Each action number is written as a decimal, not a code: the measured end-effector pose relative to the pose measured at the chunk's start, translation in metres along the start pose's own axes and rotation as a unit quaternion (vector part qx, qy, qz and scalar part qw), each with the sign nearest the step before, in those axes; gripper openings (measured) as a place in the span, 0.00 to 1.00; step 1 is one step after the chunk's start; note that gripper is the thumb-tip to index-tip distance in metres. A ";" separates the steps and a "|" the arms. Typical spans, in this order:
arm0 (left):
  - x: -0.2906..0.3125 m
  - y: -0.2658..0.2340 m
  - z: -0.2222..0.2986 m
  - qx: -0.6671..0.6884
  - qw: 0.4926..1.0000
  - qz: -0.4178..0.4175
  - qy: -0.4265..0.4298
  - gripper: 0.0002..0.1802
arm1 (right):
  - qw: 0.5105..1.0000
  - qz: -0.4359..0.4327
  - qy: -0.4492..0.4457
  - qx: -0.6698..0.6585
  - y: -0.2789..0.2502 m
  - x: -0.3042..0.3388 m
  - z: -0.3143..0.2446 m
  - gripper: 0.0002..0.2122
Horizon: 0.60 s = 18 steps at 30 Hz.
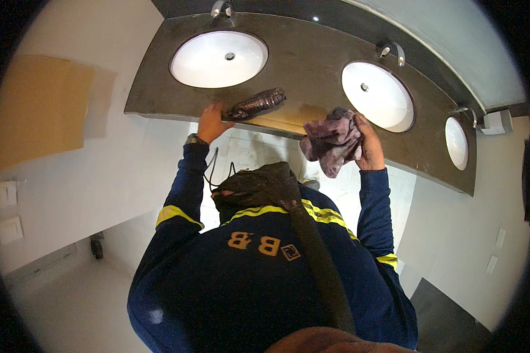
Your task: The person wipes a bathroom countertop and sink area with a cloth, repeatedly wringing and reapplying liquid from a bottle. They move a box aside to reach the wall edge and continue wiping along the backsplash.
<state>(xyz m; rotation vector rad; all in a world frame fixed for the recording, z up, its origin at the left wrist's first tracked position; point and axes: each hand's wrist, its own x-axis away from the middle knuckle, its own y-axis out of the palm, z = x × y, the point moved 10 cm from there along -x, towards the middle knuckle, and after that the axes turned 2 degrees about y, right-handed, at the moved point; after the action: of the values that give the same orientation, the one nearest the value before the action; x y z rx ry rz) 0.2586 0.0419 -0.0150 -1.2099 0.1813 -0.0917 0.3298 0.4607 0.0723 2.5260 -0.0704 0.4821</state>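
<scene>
My right hand (pixel 370 144) is closed round a crumpled, stained purplish-grey cloth (pixel 331 141), held at the counter's front edge beside the middle sink. My left hand (pixel 214 122) rests on the front edge of the dark countertop (pixel 303 65), its thumb and fingers apart. Just right of that thumb, a dark, dirty plastic bottle (pixel 257 104) lies on its side on the counter. Whether the thumb touches the bottle, I cannot tell.
Three white oval sinks are set in the counter: a left one (pixel 209 62), a middle one (pixel 374 100) and a right one (pixel 456 144). Each has a chrome tap behind it. A brown board (pixel 41 109) is on the left wall. A dark bag (pixel 259 187) hangs at my front.
</scene>
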 end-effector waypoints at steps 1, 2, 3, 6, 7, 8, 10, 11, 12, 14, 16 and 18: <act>0.002 0.008 -0.001 0.003 1.000 -0.001 0.004 0.36 | 1.000 -0.009 -0.005 0.017 0.002 -0.002 0.001 0.17; 0.001 0.016 0.000 0.006 1.000 -0.001 0.009 0.34 | 0.999 0.002 -0.007 0.034 0.002 -0.004 0.004 0.17; 0.000 0.020 0.001 0.011 1.000 0.001 0.015 0.33 | 0.999 0.013 -0.010 0.051 0.001 -0.005 0.005 0.17; -0.007 0.014 0.007 0.062 0.998 0.020 0.027 0.25 | 0.996 0.005 -0.043 0.077 0.005 -0.009 0.003 0.17; -0.009 0.010 0.010 0.073 0.997 0.007 0.015 0.24 | 0.994 -0.016 -0.062 0.091 0.010 -0.009 0.001 0.17; -0.010 -0.006 0.023 0.080 0.995 0.027 0.051 0.23 | 0.981 0.001 -0.094 0.168 0.011 -0.009 -0.005 0.18; -0.013 -0.034 0.052 0.090 0.992 0.016 0.089 0.21 | 0.932 0.023 -0.171 0.320 0.021 -0.005 -0.019 0.19; -0.016 -0.050 0.072 0.085 0.989 0.009 0.120 0.22 | 0.925 -0.002 -0.173 0.340 0.030 -0.004 -0.017 0.20; -0.019 -0.069 0.094 0.080 0.985 0.002 0.152 0.22 | 0.914 -0.018 -0.178 0.364 0.042 -0.003 -0.017 0.21; -0.028 -0.102 0.141 0.067 0.975 -0.008 0.210 0.21 | 0.855 -0.026 -0.215 0.471 0.067 0.003 -0.021 0.25; -0.033 -0.123 0.192 0.041 0.957 -0.045 0.282 0.22 | 0.770 -0.020 -0.262 0.581 0.095 0.010 -0.028 0.29; -0.027 -0.145 0.239 0.028 0.930 -0.042 0.365 0.23 | 0.699 -0.028 -0.325 0.636 0.123 0.019 -0.040 0.32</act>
<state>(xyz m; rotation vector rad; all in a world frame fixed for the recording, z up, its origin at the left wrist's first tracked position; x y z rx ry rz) 0.2809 0.2157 0.2046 -1.0796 0.7724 -0.6218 0.3158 0.3796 0.1740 3.9065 0.1377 -0.7480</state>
